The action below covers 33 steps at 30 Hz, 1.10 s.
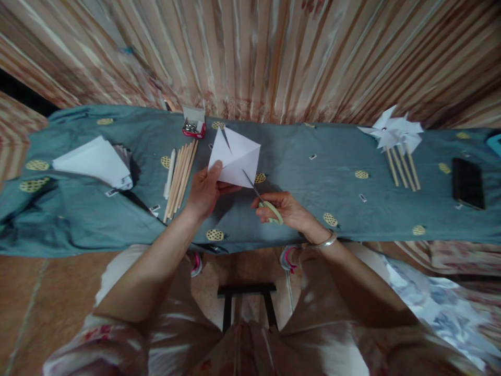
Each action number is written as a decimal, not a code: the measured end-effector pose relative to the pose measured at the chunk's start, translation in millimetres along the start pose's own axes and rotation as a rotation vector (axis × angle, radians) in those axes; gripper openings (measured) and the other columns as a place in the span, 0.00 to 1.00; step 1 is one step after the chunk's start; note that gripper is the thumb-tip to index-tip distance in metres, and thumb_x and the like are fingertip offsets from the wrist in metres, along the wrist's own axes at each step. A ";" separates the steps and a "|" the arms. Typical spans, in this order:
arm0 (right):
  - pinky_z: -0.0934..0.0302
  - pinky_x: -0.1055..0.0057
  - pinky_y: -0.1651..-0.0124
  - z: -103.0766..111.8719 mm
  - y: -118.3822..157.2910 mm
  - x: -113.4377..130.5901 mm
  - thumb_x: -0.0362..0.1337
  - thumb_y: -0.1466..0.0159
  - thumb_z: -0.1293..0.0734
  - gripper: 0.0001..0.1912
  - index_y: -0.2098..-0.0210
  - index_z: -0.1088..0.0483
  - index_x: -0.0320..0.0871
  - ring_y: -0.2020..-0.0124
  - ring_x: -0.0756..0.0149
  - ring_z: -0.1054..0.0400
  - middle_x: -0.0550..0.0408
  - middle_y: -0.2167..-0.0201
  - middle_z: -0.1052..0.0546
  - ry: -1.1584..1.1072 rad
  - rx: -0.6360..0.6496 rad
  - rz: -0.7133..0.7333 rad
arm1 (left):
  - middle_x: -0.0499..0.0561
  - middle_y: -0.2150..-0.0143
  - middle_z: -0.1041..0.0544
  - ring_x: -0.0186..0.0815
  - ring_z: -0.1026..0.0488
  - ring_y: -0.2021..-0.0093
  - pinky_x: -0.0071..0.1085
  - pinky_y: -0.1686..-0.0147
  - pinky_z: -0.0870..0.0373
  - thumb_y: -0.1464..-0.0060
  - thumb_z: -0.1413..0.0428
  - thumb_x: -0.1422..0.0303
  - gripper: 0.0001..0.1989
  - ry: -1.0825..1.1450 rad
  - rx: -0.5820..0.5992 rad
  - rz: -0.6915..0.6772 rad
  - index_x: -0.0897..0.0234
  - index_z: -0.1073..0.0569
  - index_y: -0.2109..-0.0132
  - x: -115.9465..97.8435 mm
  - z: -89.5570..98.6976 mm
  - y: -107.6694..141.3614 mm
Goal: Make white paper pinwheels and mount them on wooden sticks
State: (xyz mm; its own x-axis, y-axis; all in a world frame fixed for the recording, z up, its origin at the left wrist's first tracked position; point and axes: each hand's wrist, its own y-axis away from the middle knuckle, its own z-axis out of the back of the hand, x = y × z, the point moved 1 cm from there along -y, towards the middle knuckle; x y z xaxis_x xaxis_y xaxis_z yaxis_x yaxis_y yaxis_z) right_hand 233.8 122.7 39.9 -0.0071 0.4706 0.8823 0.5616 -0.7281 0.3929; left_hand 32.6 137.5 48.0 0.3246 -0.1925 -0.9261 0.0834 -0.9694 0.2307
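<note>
A square sheet of white paper [238, 151] is held up over the table by my left hand [207, 188], thumb on top and fingers beneath. One slit runs inward from its upper left corner, and creases cross it. My right hand [284, 209] grips scissors [274, 210] with pale green handles. The scissor blades lie at the paper's lower right corner, pointing toward its middle. Left of my left hand lie several thin wooden sticks [182, 177] in a row, with a white pen-like stick [169, 174] beside them.
A stack of white paper [94, 162] lies at the left. An opened small red and white box [193, 125] holds shiny metal pieces. White paper pinwheels [395, 130] on sticks and a dark phone [467, 183] lie at the right. A pleated curtain [254, 57] hangs behind the green tablecloth [305, 162].
</note>
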 end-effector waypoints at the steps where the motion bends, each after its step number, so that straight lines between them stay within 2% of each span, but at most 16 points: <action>1: 0.36 0.78 0.74 0.1 0.0 0.1 0.51 0.57 0.19 0.24 0.69 0.25 0.41 0.80 0.77 0.33 0.64 0.81 0.27 -0.001 -0.003 0.000 | 0.55 0.64 0.17 0.42 0.17 0.63 0.38 0.63 0.18 0.39 0.44 0.57 0.15 -0.004 0.004 0.000 0.66 0.26 0.58 0.4 -0.2 0.2; 6: 0.35 0.77 0.74 0.3 -0.4 -0.8 0.50 0.57 0.18 0.25 0.69 0.25 0.41 0.80 0.78 0.34 0.64 0.79 0.27 -0.001 -0.015 0.012 | 0.56 0.64 0.18 0.43 0.17 0.63 0.40 0.61 0.18 0.38 0.45 0.56 0.16 -0.014 0.012 0.000 0.66 0.27 0.57 1.2 -0.4 0.7; 16: 0.36 0.78 0.77 -0.8 -0.1 2.5 0.48 0.62 0.17 0.26 0.70 0.25 0.41 0.81 0.78 0.35 0.64 0.81 0.27 0.000 -0.055 -0.013 | 0.55 0.66 0.18 0.43 0.17 0.64 0.38 0.64 0.18 0.40 0.44 0.54 0.17 -0.024 -0.019 0.004 0.65 0.26 0.59 -0.7 -1.9 1.3; 24: 0.38 0.78 0.76 0.4 0.4 3.6 0.52 0.59 0.18 0.27 0.69 0.25 0.40 0.80 0.77 0.34 0.63 0.81 0.27 0.054 -0.046 0.018 | 0.54 0.67 0.19 0.42 0.18 0.66 0.39 0.65 0.18 0.39 0.44 0.57 0.15 -0.028 0.001 0.036 0.65 0.26 0.62 -0.3 -3.9 4.0; 33: 0.38 0.77 0.77 1.6 0.2 2.9 0.51 0.57 0.19 0.25 0.69 0.26 0.40 0.81 0.77 0.36 0.64 0.81 0.29 0.063 -0.025 0.029 | 0.53 0.68 0.19 0.41 0.18 0.66 0.37 0.66 0.18 0.39 0.45 0.58 0.13 -0.022 -0.010 0.052 0.65 0.26 0.62 -3.4 -6.8 5.8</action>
State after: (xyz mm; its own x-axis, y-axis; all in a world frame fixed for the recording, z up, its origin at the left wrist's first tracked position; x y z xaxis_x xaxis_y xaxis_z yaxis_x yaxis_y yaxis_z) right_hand 235.2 124.8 42.1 -0.0438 0.4176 0.9076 0.5419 -0.7533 0.3728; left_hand 38.4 133.6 54.5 0.3082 -0.2463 -0.9189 0.0762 -0.9564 0.2819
